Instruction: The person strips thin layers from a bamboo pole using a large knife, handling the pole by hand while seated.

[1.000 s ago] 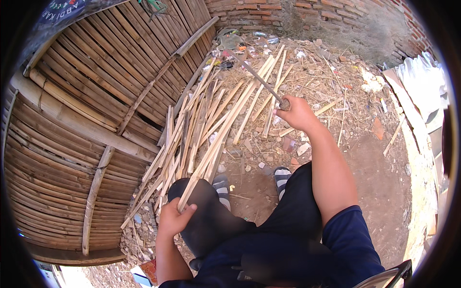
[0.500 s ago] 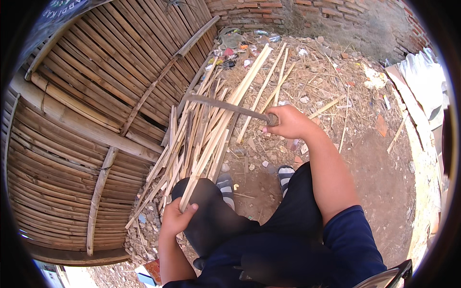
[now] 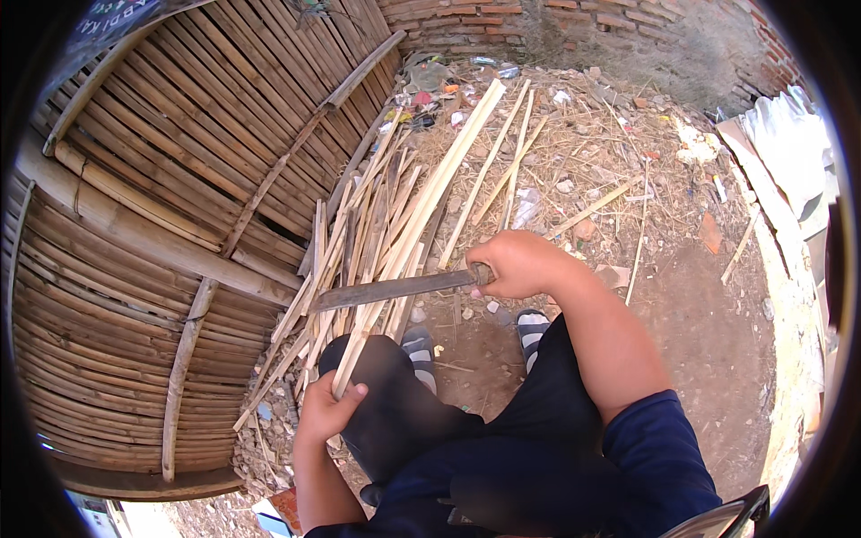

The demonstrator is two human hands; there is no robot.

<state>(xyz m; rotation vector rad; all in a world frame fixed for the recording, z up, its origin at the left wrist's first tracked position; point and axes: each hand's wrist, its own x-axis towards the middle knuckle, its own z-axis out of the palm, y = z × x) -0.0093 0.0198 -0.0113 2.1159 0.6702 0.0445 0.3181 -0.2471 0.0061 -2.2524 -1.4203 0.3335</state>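
Observation:
My left hand [image 3: 326, 408], beside my left knee, grips the near end of a long pale bamboo strip [image 3: 422, 218]. The strip slants forward over a heap of split bamboo pieces [image 3: 360, 235]. In my right hand [image 3: 517, 263] is the handle of a machete [image 3: 395, 290], its long dark blade pointing left. The blade lies across the strip a little beyond my knee; whether it touches or hovers just over it, I cannot tell. The fingers of my right hand are wrapped round the handle and partly hidden.
A bamboo-slat wall [image 3: 161, 179] rises close on my left, and a brick wall [image 3: 574, 31] closes the far side. Rubble, dry straw and litter cover the ground ahead. Several loose strips [image 3: 489, 175] lie there. White sheeting [image 3: 785, 143] stands at the right.
My right hand has come down and nearer, bringing the machete blade along the strip toward my knee. My left hand stays in place on the strip.

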